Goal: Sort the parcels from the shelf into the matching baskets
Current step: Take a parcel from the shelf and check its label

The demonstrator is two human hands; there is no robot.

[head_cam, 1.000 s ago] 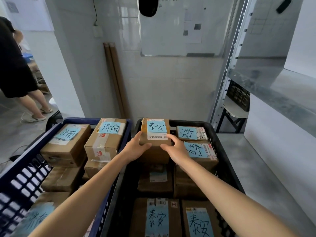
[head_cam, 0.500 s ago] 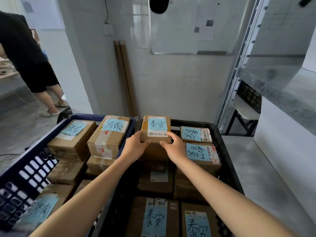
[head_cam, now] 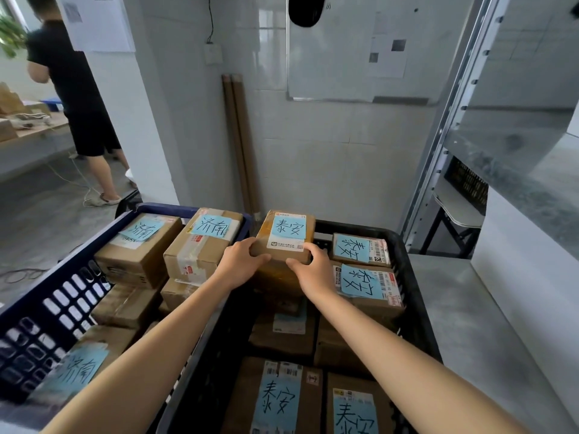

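Note:
A brown cardboard parcel (head_cam: 286, 228) with a blue handwritten label sits at the far left of the black basket (head_cam: 418, 296), on top of other parcels. My left hand (head_cam: 242, 260) grips its near left corner and my right hand (head_cam: 313, 267) grips its near right corner. Several parcels with the same blue label fill the black basket. The blue basket (head_cam: 40, 311) on the left holds several parcels with a different blue label.
A grey metal shelf (head_cam: 513, 142) stands on the right, with a black crate (head_cam: 466, 183) underneath. Cardboard tubes (head_cam: 241, 142) lean on the tiled wall behind the baskets. A person in black (head_cam: 78, 89) stands far left by a table.
Both hands stay on the parcel at the same spot in the black basket. My view has tilted up and turned left, showing more of the wall and the person.

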